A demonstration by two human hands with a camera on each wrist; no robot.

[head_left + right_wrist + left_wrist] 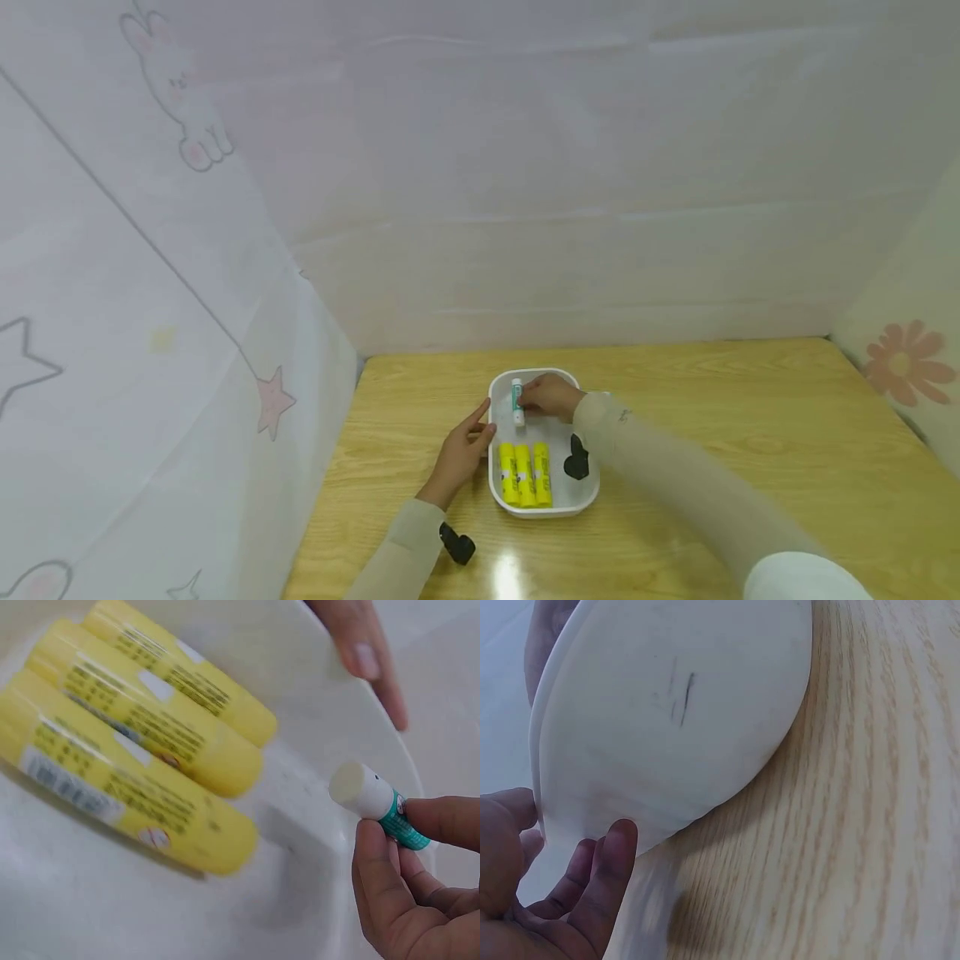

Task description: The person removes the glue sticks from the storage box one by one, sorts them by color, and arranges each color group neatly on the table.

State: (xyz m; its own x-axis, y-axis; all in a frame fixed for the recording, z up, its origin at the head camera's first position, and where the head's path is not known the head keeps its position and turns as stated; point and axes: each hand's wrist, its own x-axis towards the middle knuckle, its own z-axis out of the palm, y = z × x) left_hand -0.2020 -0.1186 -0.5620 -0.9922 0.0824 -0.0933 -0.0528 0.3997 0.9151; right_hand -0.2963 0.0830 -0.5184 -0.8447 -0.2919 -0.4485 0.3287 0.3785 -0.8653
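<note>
A white tray [543, 505] holds three yellow glue sticks [523, 475], lying side by side at its near left. Over the far part of the tray, my right hand [550, 396] pinches a small white and green glue stick [375, 801] between thumb and fingers, its white end pointing toward the yellow ones. At the tray's left side, my left hand [461, 454] grips the rim, the thumb at the edge and other fingertips [621, 832] against the outer wall. The left wrist view shows that wall, with dark scuff marks, but not the tray's contents.
The tray stands on a wooden table [712, 417]. Pale printed cloth [487, 208] hangs along the back and both sides. Black wrist devices [457, 546] sit on both sleeves, the right one overlapping the tray in the head view.
</note>
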